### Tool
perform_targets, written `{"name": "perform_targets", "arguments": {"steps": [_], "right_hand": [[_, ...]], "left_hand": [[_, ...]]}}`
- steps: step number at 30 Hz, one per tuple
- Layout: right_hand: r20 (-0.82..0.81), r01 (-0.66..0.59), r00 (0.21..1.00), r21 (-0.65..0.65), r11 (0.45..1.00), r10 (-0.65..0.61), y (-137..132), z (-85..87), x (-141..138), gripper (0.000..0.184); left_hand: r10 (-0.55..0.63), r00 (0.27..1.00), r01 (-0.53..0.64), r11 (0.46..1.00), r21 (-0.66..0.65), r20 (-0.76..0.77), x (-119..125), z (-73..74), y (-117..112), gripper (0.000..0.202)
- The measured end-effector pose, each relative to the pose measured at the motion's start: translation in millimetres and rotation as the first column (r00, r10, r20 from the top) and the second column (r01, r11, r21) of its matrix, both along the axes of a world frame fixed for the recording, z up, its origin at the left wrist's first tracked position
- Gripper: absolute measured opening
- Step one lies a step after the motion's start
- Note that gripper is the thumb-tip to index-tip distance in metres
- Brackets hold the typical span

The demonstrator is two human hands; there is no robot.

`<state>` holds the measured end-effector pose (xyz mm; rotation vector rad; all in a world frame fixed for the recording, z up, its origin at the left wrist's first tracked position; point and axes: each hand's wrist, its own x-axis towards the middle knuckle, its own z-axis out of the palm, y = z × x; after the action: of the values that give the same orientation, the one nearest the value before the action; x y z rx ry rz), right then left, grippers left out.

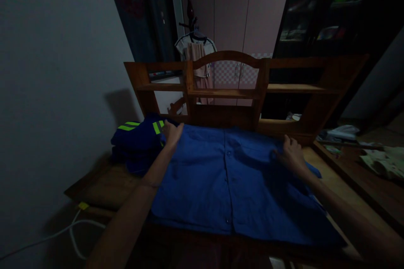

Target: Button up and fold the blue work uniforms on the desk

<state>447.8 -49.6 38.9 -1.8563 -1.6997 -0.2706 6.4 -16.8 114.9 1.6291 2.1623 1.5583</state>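
Note:
A blue button-front shirt [202, 176] is spread flat, front side up, over a wooden desk. Its row of buttons runs down the middle, and the lower edge lies along the desk's near side. At the upper left corner of the shirt is my left hand [172, 132], thumb apart from the fingers, beside a stack of folded dark blue clothing [139, 141] with yellow-green and grey reflective strips. My right hand [292, 153] is over the shirt's upper right part, thumb and fingers spread and slightly bent. Neither hand visibly grips the cloth.
A wooden shelf unit [224, 92] borders the desk's far side. The wall [63, 71] stands close on the left, with a white cable [75, 222] below. To the right, another wooden surface [356, 168] holds pale cloth [385, 162]. Clothes hang on a rack behind. Light is dim.

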Motion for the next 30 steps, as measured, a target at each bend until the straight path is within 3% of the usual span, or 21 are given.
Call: {"name": "perform_targets", "arguments": {"steps": [2,3,4,6,7,9,11,13,18,22,26,28,30], "right_hand": [[0.075,-0.221,0.974,0.141,0.965,0.212,-28,8.0,-35,0.066],[0.077,-0.357,0.934,0.137,0.924,0.349,-44,9.7,-55,0.059],[0.059,-0.478,0.878,0.097,0.873,0.474,-58,9.1,-73,0.052],[-0.021,-0.659,0.753,-0.035,0.752,0.658,-81,1.9,-103,0.038],[-0.076,-0.717,0.697,-0.098,0.690,0.713,-88,-3.7,-112,0.032],[-0.185,-0.776,0.630,-0.184,0.604,0.754,-94,-14.7,-121,0.025],[-0.262,-0.787,0.617,-0.219,0.577,0.742,-92,-21.0,-120,0.022],[-0.300,-0.790,0.613,-0.225,0.570,0.731,-88,-21.1,-115,0.023],[-0.299,-0.817,0.576,-0.227,0.530,0.760,-86,-17.1,-113,0.028],[-0.265,-0.788,0.615,-0.223,0.573,0.743,-89,-26.0,-120,0.032],[-0.374,-0.765,0.640,-0.229,0.602,0.671,-81,-30.2,-113,0.035],[-0.536,-0.777,0.615,-0.287,0.561,0.578,-73,-27.9,-106,0.041],[-0.697,-0.809,0.558,-0.334,0.484,0.450,-64,-24.0,-99,0.048]], "left_hand": [[-0.067,0.996,0.073,0.991,0.111,-0.057,30,5.6,-28,0.064],[-0.184,0.973,0.205,0.967,0.155,-0.137,48,2.4,-46,0.059],[-0.322,0.921,0.352,0.928,0.118,-0.218,67,-4.7,-64,0.055],[-0.519,0.803,0.536,0.844,-0.026,-0.294,98,-27.7,-94,0.047],[-0.614,0.742,0.603,0.787,-0.130,-0.271,109,-41.2,-104,0.043],[-0.790,0.607,0.709,0.589,-0.388,-0.090,117,-65.6,-108,0.036],[-0.842,0.526,0.747,0.388,-0.539,0.123,111,-82.3,-96,0.032],[-0.827,0.517,0.755,0.318,-0.573,0.222,100,-91.2,-77,0.033],[-0.820,0.511,0.772,0.307,-0.556,0.258,94,-101.8,-56,0.034],[-0.839,0.529,0.763,0.404,-0.505,0.127,106,-107.1,-65,0.024],[-0.836,0.542,0.745,0.430,-0.510,0.088,113,-104.0,-68,0.020],[-0.827,0.558,0.730,0.453,-0.512,0.064,116,-101.1,-64,0.018],[-0.825,0.563,0.727,0.462,-0.508,0.057,120,-99.1,-58,0.019]]}}
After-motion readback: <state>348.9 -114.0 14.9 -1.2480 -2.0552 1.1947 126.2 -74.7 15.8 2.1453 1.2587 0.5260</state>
